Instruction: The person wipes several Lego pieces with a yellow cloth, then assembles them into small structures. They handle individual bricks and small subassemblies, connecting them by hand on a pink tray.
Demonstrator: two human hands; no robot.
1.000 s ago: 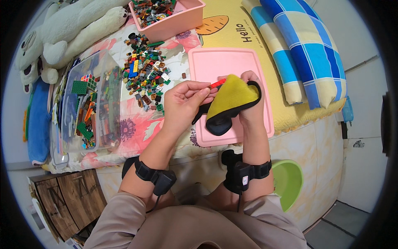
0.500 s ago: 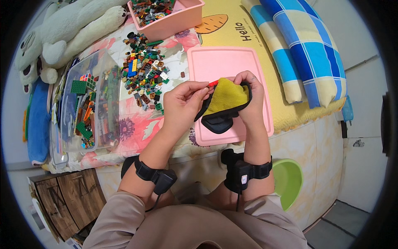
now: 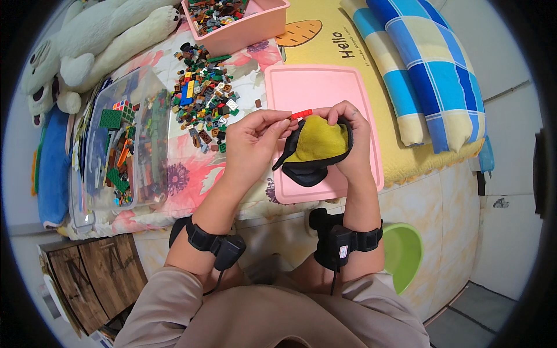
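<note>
Between the fingertips of my left hand is a small red toy brick, long and narrow. It lies along the top edge of a yellow cloth with black trim. My right hand grips this cloth from its right side, thumb and fingers wrapped round the edge. Black folds of the cloth hang below, over a pink plastic lid lying flat on the bed. Left of my hands spreads a heap of mixed toy bricks on the flowered sheet.
A pink bin of bricks stands at the back, and a clear box of bricks at the left. White plush toys lie far left, checked blue pillows at the right. On the floor sits a green basin.
The red brick has come further out above the cloth's top edge and shows more of its length. My right fingers have shifted slightly on the cloth.
</note>
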